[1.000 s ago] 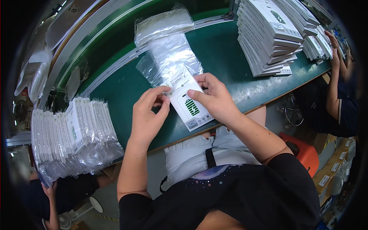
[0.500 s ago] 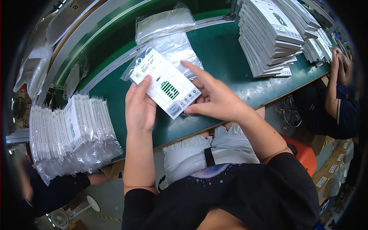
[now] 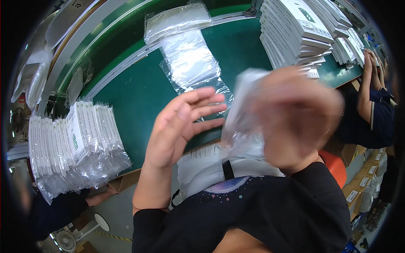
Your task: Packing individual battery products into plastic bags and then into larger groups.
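My left hand (image 3: 179, 126) is raised over the near edge of the table, its fingers spread and nothing in them. To its right, a white box in a clear plastic bag (image 3: 244, 99) stands on edge in the air, blurred by motion. My right hand (image 3: 301, 116) is at the box's right side and holds it; its fingers are smeared. Beyond the left hand, a stack of flat clear plastic bags (image 3: 190, 63) lies on the green table (image 3: 135, 92).
A row of bagged white boxes (image 3: 71, 143) stands at the left end of the table. Tall stacks of white boxes (image 3: 291, 33) fill the far right. A bundle of clear bags (image 3: 177, 21) lies along the back rail. Another person's hands (image 3: 370, 59) are at the right edge.
The white box has gone from between both hands to my right hand, turned on edge and moved right. My left hand has let go and opened. The flat bags are uncovered.
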The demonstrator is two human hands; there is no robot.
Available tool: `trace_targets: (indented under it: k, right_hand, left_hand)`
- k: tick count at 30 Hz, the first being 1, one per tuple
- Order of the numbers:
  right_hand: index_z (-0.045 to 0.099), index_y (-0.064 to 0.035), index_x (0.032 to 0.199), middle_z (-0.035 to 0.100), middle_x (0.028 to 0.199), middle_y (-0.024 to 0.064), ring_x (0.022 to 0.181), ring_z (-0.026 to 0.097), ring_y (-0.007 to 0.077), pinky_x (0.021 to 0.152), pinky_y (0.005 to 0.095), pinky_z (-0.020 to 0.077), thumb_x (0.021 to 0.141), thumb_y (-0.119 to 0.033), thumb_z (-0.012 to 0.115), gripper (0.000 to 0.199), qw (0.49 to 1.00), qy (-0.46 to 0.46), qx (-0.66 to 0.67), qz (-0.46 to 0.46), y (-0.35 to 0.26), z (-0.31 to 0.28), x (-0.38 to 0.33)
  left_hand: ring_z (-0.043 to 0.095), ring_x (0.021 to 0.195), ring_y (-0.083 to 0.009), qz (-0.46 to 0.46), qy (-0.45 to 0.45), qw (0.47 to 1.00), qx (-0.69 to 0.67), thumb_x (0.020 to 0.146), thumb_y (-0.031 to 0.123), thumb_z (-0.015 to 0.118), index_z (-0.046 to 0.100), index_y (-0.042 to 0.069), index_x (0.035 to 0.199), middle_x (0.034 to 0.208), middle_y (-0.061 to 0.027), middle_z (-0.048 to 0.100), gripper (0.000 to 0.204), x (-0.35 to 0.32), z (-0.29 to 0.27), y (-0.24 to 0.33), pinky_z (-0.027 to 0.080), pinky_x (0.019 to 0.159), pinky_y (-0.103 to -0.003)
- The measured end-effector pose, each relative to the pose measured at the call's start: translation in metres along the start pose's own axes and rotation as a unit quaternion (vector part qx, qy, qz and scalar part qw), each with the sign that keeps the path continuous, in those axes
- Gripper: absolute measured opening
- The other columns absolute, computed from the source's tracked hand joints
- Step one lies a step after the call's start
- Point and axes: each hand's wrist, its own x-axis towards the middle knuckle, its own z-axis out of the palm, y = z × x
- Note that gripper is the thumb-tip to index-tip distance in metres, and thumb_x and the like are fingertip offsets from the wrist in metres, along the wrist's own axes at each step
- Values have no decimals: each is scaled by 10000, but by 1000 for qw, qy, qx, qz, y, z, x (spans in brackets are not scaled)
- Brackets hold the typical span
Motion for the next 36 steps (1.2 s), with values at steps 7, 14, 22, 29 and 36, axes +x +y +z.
trace_targets:
  k: [7,14,22,29,36]
  right_hand:
    - [568,-16,1006,566,839,131,737,584,304,629,376,481,742,-19,595,266,988,-138,70,-3,16,47,-23]
    - [613,20,965,581,877,76,797,546,157,697,252,434,848,-56,578,145,986,-37,-60,151,58,16,-14]
    - [613,41,894,546,797,18,703,482,61,619,192,381,870,-58,594,104,966,24,104,234,56,17,-18]
    - [613,53,897,566,825,55,728,524,93,663,209,420,884,-62,577,121,964,-9,119,239,42,1,-17]
    - [604,84,1007,610,950,165,767,588,188,725,292,463,903,-109,482,251,984,84,-157,-27,3,-78,23]
  left_hand:
    - [544,1124,-272,-23,142,985,-95,863,59,397,330,-76,1345,1256,-226,503,504,-8,-6,-20,442,946,-356]
    - [557,1112,-261,-18,224,974,0,653,-90,434,413,-103,1271,1209,-220,538,619,-39,-15,9,435,970,-358]
    - [531,1136,-265,348,407,624,570,751,-42,456,475,-77,1254,1219,-189,540,505,-93,-13,90,388,995,-392]
    - [419,1260,-338,158,431,396,795,849,125,561,543,64,1252,1285,-180,516,408,-117,-89,92,202,1085,-478]
    - [339,1309,-346,116,405,342,840,845,149,604,553,101,1257,1359,-164,445,418,-102,-45,94,241,1070,-442]
